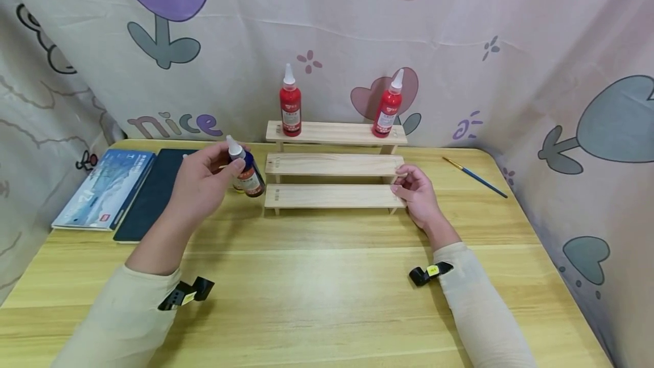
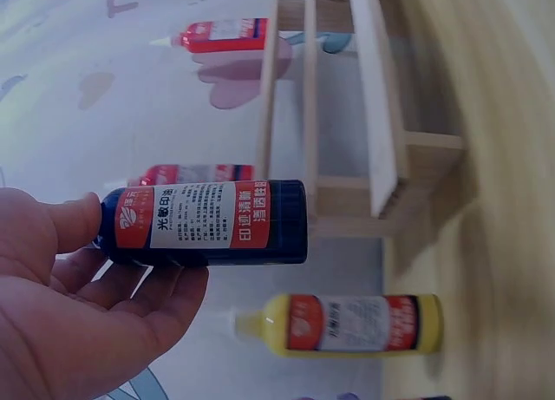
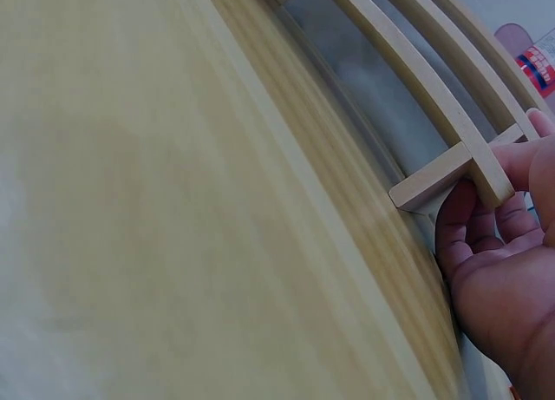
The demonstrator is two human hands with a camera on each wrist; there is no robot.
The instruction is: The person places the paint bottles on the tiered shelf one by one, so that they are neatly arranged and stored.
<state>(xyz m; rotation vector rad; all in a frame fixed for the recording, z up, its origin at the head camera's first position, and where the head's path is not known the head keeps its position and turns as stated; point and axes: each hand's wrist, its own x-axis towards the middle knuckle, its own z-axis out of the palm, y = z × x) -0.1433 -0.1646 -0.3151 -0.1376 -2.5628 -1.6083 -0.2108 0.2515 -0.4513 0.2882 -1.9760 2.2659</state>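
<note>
Handling the dark blue stamp-ink bottle (image 2: 199,222) well calls for a firm but gentle pinch high on its body, as soft plastic could seep at the nozzle if squeezed; its base should clear both the plank ends and the yellow bottle (image 2: 351,324) standing on the bench (image 1: 317,288) close by. In the head view the blue bottle leans a little, so levelling it before its base meets any surface seems wise. The three-tier wooden rack (image 1: 332,196) looks light, and a knock could topple the two red bottles (image 1: 290,109) on its top tier, so bracing it makes sense. The left hand (image 1: 201,183) pinches the blue bottle near its shoulder, above the bench and just beside the rack's left end. The right hand (image 1: 419,195) grips the right end of the rack's lowest plank, fingers curled beneath it.
</note>
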